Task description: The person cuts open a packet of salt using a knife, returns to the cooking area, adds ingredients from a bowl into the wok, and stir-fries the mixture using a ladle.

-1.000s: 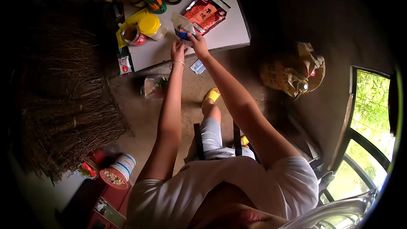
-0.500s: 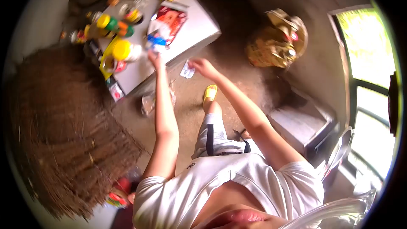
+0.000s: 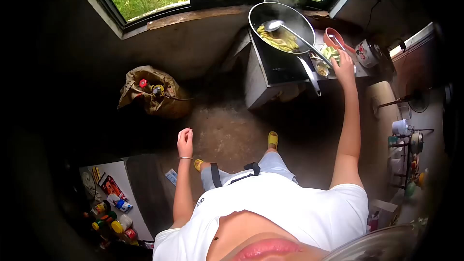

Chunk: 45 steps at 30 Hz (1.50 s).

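My right hand [image 3: 344,69] reaches over the end of a steel ladle [image 3: 303,42], its fingers apart and its thumb close to the handle; I cannot tell whether they touch. The ladle lies across a wok [image 3: 308,23], with its bowl over yellow-green food strips [image 3: 276,40] in some liquid. Just beyond my fingers are pale green vegetable pieces [image 3: 330,53]. A small dish [image 3: 322,69] with chopped bits lies left of the hand. My left hand [image 3: 185,141] hangs low at my side, fingers loosely curled together with nothing in them.
The wok stands on a black cooktop [image 3: 282,70], its long handle [image 3: 310,76] jutting over the front edge. Beyond are a reddish bowl [image 3: 333,36] and a patterned pot [image 3: 366,53]. A brown-covered gas cylinder [image 3: 153,90] stands left. Bottles crowd the low table [image 3: 113,170].
My view has turned from the table of bottles to the cooktop by the window. My left hand has left the packets; my right hand has moved beside the ladle.
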{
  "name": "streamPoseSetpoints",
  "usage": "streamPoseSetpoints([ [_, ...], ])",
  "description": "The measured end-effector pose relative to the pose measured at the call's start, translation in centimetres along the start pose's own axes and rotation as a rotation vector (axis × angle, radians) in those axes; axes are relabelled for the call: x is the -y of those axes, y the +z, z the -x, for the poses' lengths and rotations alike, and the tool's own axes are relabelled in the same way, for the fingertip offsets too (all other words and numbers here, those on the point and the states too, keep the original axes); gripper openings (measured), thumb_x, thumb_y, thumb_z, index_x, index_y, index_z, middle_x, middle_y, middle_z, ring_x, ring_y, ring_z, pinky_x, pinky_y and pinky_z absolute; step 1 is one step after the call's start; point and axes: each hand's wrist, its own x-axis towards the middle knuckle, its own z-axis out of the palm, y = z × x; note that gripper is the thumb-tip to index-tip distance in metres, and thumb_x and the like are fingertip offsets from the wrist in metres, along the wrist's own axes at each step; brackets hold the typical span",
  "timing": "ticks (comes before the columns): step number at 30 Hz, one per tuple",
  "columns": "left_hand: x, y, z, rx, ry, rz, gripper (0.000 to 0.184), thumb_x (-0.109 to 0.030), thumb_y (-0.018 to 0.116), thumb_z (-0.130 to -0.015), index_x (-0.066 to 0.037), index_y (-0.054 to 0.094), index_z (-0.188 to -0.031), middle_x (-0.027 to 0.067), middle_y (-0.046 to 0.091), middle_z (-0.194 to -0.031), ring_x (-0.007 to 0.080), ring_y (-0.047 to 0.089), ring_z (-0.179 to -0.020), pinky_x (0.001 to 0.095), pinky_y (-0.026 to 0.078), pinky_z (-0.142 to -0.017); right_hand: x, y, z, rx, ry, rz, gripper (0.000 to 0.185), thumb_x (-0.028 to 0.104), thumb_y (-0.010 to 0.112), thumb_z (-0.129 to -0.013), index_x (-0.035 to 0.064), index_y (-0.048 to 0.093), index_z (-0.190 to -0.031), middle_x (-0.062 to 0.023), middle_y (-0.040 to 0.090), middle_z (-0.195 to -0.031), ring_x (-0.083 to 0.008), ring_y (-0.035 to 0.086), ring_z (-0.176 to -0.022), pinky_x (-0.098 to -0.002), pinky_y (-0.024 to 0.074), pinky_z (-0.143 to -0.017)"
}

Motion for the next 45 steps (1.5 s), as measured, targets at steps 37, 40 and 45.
streamPoseSetpoints([
  [37, -22.0, 37.9, -4.7, 0.556, -0.64, 0.768, 0.029, -0.034, 0.042, -0.096, -0.007, 0.038, -0.106, 0.0143, 0.062, -0.091, 0.0172, 0.062, -0.066, 0.0309, 0.055, -0.062, -14.3, -0.1, -1.0, 0.859, 0.416, -1.103, 0.045, 0.018, 0.05, -0.093, 0.0158, 0.041, -0.137, 0.0056, 0.038, -0.06, -0.0025, 0.034, -0.044, -0.018, 0.0275, -0.039],
  [40, -21.8, 38.0, -4.6, 0.563, -0.628, 0.775, 0.029, -0.035, 0.043, -0.096, -0.007, 0.038, -0.104, 0.014, 0.063, -0.091, 0.0171, 0.062, -0.065, 0.0305, 0.055, -0.062, -13.9, -0.3, -1.2, 0.855, 0.418, -1.075, 0.045, 0.018, 0.05, -0.093, 0.0161, 0.042, -0.136, 0.0052, 0.039, -0.061, -0.0028, 0.034, -0.046, -0.0185, 0.028, -0.039],
  [45, -21.7, 38.0, -4.6, 0.554, -0.632, 0.766, 0.029, -0.035, 0.043, -0.096, -0.007, 0.038, -0.104, 0.0142, 0.063, -0.091, 0.0168, 0.062, -0.065, 0.0299, 0.055, -0.062, -13.0, -0.6, -1.4, 0.858, 0.367, -1.004, 0.045, 0.019, 0.05, -0.092, 0.0163, 0.042, -0.136, 0.0033, 0.04, -0.061, -0.0053, 0.038, -0.05, -0.0208, 0.0329, -0.046],
])
